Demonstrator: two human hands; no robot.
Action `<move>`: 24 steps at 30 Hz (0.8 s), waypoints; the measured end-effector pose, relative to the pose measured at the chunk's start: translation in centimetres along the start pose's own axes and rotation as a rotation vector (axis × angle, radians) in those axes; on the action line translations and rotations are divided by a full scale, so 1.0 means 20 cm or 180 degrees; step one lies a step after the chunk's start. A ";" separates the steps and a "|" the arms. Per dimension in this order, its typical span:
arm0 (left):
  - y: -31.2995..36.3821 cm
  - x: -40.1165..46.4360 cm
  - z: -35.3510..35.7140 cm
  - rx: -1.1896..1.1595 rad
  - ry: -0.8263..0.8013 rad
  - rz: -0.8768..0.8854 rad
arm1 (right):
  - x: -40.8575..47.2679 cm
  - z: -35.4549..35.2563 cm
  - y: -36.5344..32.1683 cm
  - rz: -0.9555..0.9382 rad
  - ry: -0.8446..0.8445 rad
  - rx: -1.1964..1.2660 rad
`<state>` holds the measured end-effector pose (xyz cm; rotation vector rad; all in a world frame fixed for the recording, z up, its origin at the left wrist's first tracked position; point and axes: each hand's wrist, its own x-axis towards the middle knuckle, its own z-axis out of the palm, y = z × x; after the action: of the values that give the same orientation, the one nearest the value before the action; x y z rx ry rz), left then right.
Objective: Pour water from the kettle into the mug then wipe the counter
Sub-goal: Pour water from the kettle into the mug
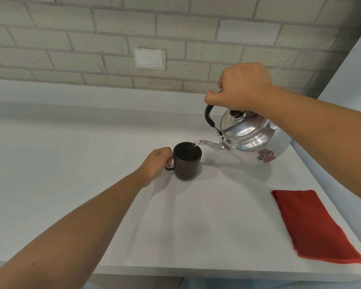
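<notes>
Nearest to me, at about 4 o'clock on the counter [92,163], the red cloth [313,226] lies flat and folded close to the front edge, untouched, well apart from the mug; the wiping step is not yet begun. Farther in, near centre, my left hand [156,163] is closed round the handle of the dark mug [187,161], fingers curled through the loop, bracing the mug where it stands upright on the counter. Beyond and toward 2 o'clock, my right hand [240,88] is fisted tight on the black top handle of the steel kettle [252,140], which is lifted clear of the counter and tipped to the left, lid seated. The spout tip sits just over the mug's far right rim, and a thin clear stream runs into the mug. I cannot read the fill level: the interior is dark. Judgement: pour in progress. To do it well, I would hold the tilt shallow so the stream stays narrow and lands inside the rim, not on it; keep the mug braced; watch for the water line to appear, then level the kettle smoothly to avoid a drip down the spout. At the far edge stands a brick wall [175,28].
</notes>
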<state>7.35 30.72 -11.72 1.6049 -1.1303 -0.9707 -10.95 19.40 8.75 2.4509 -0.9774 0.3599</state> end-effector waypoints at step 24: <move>0.03 -0.02 -0.02 0.0008 -0.0067 -0.0054 | -0.03 0.01 0.05 0.0337 0.0048 0.0404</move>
<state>7.39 31.15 -11.06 1.6121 -1.1344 -0.9994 -12.07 19.05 8.72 2.5108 -1.1119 0.4893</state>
